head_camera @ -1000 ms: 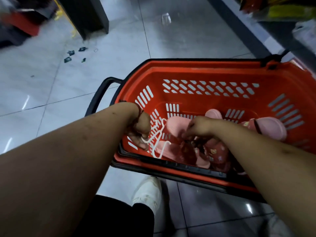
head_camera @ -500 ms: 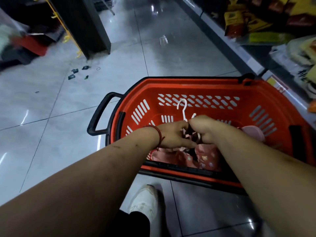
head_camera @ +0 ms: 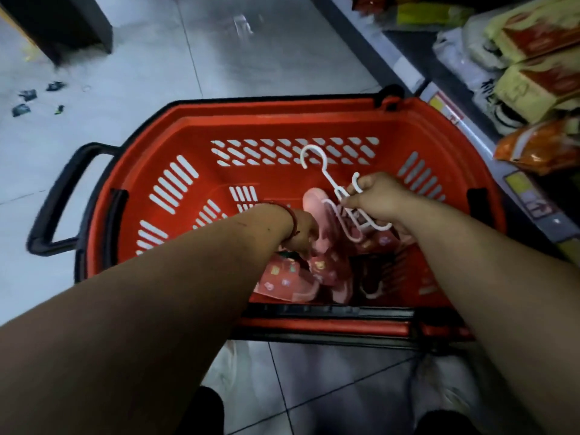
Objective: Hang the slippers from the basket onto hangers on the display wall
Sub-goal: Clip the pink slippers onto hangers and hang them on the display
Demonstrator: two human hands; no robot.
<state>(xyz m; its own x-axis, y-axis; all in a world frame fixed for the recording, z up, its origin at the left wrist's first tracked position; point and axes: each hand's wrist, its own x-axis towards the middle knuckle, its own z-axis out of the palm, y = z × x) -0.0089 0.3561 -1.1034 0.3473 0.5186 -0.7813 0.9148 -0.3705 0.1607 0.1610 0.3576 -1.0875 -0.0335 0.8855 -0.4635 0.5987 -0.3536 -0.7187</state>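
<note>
A red plastic basket (head_camera: 314, 120) with a black handle stands on the tiled floor in front of me. Pink and dark red slippers (head_camera: 292, 277) lie in its near part. My right hand (head_camera: 376, 199) is over the basket, shut on white plastic hangers (head_camera: 332, 186) whose hooks point up and away. My left hand (head_camera: 303, 230) reaches down into the basket and grips a pink slipper (head_camera: 320, 215) that stands up just below the hangers. A red cord circles my left wrist.
A shelf (head_camera: 470, 98) with packaged goods runs along the right side, close to the basket. A dark fixture base (head_camera: 62, 23) stands at the top left, with small scraps (head_camera: 28, 98) on the floor nearby. My white shoes (head_camera: 232, 365) show below the basket.
The hangers passed from my left hand to my right hand, which lifted them up and to the right. My left hand went down onto a pink slipper.
</note>
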